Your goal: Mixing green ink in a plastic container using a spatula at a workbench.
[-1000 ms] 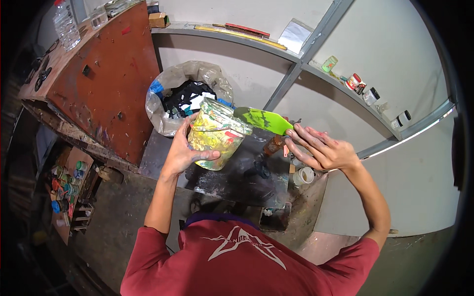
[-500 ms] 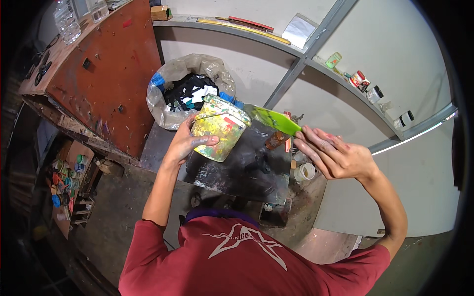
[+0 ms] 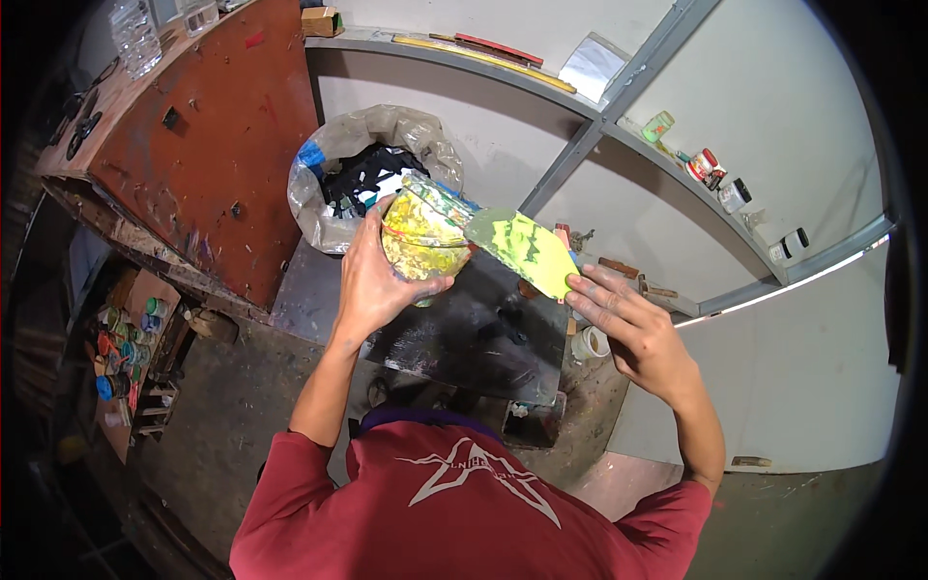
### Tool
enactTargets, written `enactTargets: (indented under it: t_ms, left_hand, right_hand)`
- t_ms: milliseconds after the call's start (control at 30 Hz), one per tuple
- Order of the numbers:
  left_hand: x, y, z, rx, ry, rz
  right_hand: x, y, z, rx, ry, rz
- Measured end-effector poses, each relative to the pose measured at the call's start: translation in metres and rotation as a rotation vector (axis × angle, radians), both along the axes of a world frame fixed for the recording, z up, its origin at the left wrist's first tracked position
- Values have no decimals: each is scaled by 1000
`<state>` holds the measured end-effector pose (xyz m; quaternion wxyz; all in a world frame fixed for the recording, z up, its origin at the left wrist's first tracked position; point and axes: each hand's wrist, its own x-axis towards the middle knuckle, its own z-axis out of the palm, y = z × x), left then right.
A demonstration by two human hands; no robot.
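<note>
My left hand (image 3: 377,285) is wrapped round a small paint-spattered yellowish bucket (image 3: 420,227), which is tilted over with its rim toward the back. My right hand (image 3: 628,329) grips one end of a bright green flat scraper (image 3: 532,261) between fingertips and thumb, the thumb hidden. The scraper's other, smeared end is at or beside the bucket's rim; I cannot tell whether it touches. Below them is a dark, paint-marked tabletop (image 3: 435,348). Behind the bucket stands a large plastic-lined bin (image 3: 314,198) holding black and white scraps.
A red-brown cabinet (image 3: 193,155) stands at left, a low bench of paint jars (image 3: 130,358) below it. Shelves (image 3: 464,50) along the back wall hold strips, paper and small jars (image 3: 735,193). A white pail (image 3: 590,343) stands right of the table, a dark container (image 3: 532,425) near its front edge.
The bucket has tipped further over and risen slightly in view. My right hand has moved left from half a second ago, turning the green scraper so its broad face shows.
</note>
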<state>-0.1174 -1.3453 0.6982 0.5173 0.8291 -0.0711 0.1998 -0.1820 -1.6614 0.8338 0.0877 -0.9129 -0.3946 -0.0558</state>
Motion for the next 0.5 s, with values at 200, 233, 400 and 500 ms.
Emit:
enactTargets:
  t_ms: [200,233,400,500]
  left_hand:
    - [0,4,1,51,-9,35]
    - [0,5,2,50,-9,35]
    - [-1,1,4,119,-15,60]
    - [-1,-2,8,96,36,61]
  right_hand:
    - [2,0,-2,-74,-77,-10]
    - [2,0,-2,-96,-97,-14]
    - [3,0,-4,-119,-106,-25]
    - [5,0,-3,-131,-107,-28]
